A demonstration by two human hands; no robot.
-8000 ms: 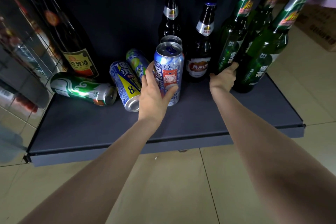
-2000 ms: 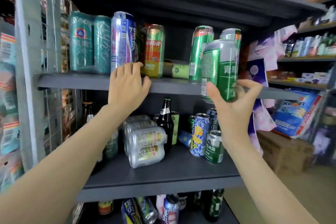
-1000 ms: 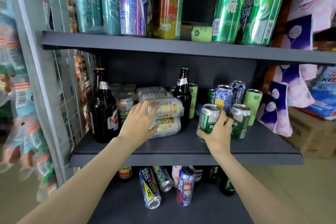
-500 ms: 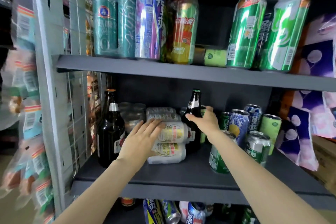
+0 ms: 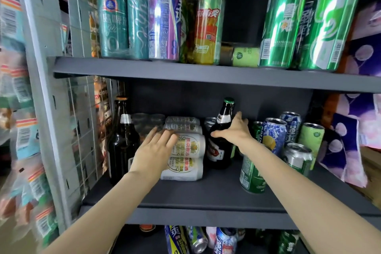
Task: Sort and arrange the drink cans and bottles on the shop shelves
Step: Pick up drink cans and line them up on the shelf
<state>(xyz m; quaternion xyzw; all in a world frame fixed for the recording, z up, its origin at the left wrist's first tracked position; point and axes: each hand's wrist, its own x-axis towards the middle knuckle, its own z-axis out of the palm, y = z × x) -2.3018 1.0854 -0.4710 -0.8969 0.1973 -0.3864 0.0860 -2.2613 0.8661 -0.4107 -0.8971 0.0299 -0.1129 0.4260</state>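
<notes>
On the middle shelf (image 5: 206,194) lies a wrapped pack of white cans (image 5: 188,148), stacked on their sides. My left hand (image 5: 156,148) rests flat on the pack's left end, fingers straight. Just right of the pack stands a dark beer bottle (image 5: 220,146) with a green cap. My right hand (image 5: 234,130) wraps around its shoulder, thumb on the left side and fingers behind. A green can (image 5: 252,173) stands under my right forearm. Blue patterned cans (image 5: 274,134), a silver-green can (image 5: 298,156) and a pale green can (image 5: 311,137) stand to the right.
A big brown bottle (image 5: 121,138) stands at the shelf's left end by the wire side panel (image 5: 82,130). The upper shelf (image 5: 185,72) carries tall teal, blue, yellow and green cans. Cans and bottles lie on the shelf below (image 5: 206,239). Purple packs (image 5: 350,140) hang at the right.
My right hand has let go of the green can and closed round the dark bottle. My left hand has stayed on the white can pack. The view has moved closer.
</notes>
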